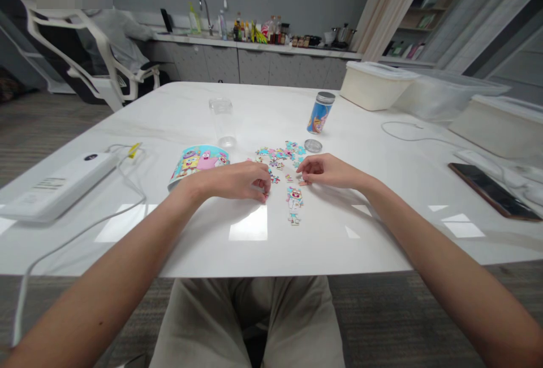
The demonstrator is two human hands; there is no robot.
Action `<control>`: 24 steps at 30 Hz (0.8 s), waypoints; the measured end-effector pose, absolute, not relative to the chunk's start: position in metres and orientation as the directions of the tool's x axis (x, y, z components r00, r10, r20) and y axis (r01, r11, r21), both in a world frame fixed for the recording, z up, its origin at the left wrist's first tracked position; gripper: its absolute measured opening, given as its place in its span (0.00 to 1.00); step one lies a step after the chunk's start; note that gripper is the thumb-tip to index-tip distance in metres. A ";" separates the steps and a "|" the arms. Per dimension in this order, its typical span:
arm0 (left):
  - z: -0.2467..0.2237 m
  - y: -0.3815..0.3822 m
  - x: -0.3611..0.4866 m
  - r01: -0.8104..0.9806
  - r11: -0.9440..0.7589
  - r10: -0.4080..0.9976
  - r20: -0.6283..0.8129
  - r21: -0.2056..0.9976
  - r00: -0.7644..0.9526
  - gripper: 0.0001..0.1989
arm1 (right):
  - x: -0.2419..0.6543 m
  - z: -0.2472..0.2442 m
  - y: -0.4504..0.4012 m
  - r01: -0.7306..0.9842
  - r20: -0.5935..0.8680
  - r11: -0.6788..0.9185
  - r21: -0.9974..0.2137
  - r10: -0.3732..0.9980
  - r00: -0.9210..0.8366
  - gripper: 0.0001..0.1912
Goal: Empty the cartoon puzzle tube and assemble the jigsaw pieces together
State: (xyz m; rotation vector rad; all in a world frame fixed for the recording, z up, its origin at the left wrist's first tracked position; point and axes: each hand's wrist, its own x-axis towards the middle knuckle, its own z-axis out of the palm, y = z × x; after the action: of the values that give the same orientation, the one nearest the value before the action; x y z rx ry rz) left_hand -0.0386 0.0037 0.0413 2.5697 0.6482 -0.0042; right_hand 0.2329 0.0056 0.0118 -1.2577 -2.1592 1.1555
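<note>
Two hands by one puzzle pile (285, 154); left hand (253, 181) fingers curled, right hand's (318, 170) bent, grip can't tell.

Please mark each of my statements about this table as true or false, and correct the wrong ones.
1. The blue can stands upright with its lid on. True.
2. The black phone lies on the person's left side. False: it lies on the right side.
3. Some puzzle pieces lie farther from the person than both hands. True.
4. The cartoon picture sheet is beside the right hand. False: it is beside the left hand.
5. The round clear lid is on top of the blue can. False: it lies on the table.
</note>
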 end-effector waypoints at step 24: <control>0.034 0.003 -0.034 0.436 -0.745 0.472 -0.063 0.505 0.879 0.08 | 0.234 0.020 0.003 0.570 -0.100 0.277 -0.774 0.835 -0.541 0.13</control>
State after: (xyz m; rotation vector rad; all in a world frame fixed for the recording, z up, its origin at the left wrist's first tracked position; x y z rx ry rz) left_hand -0.0336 0.0029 0.0343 2.5262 0.6578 0.0930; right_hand 0.2342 0.0030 0.0201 -1.2794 -2.2256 1.1379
